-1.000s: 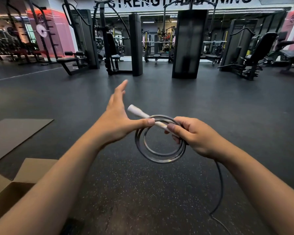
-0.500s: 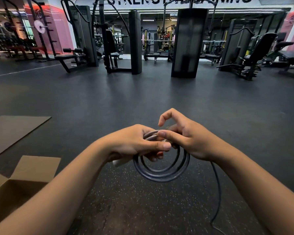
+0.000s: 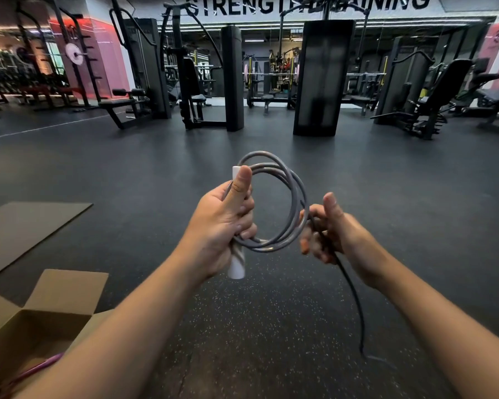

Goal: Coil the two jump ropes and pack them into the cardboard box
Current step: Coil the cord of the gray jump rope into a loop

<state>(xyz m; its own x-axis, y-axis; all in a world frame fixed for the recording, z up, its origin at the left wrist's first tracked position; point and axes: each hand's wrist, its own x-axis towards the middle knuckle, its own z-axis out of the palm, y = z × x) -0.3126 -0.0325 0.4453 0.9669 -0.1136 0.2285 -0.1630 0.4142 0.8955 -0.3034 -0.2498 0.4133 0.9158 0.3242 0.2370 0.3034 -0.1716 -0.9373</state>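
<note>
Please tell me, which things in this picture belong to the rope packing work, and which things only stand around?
Belong to the job:
- grey jump rope with white handle, gripped by left hand, fed by right hand
- open brown cardboard box
- pink rope inside it

Just lying about:
- flat brown mat
- black gym machines
</note>
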